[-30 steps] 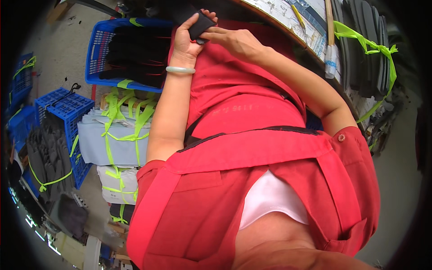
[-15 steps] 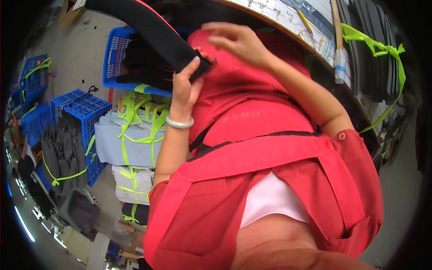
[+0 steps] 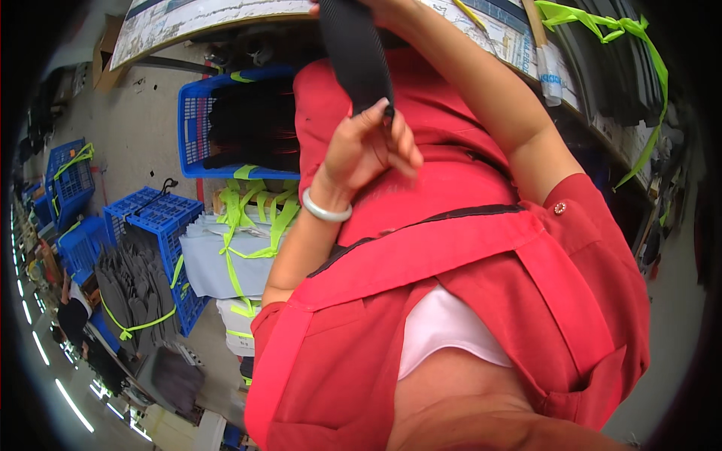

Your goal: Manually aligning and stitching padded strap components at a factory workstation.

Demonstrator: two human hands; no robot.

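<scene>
A long black strip [image 3: 355,52] with a fine textured face hangs in front of my red apron, its upper end running out at the top edge. My left hand [image 3: 370,150], a pale bangle at its wrist, pinches the lower end between thumb and fingers; the other fingers curl loosely and blur. At the strip's upper part is my right hand [image 3: 391,9], cut off by the top edge. Skin shows on both sides of the strip there, so it appears gripped, though most fingers are hidden. Left of my lap, a blue basket [image 3: 192,124] holds several black pieces with thin red edges.
A worktop [image 3: 188,21] spans the top, with a yellow pen-like tool [image 3: 468,13]. Stacked dark sheets [image 3: 609,71] tied with green ribbon stand at right. At left are a tied pale bundle [image 3: 207,255], a blue crate [image 3: 150,210] and tied grey pieces [image 3: 131,289].
The strip has swung from slanting out leftward to nearly upright before me. My left hand moved right and down with its end; my right hand went up to the strip's upper part.
</scene>
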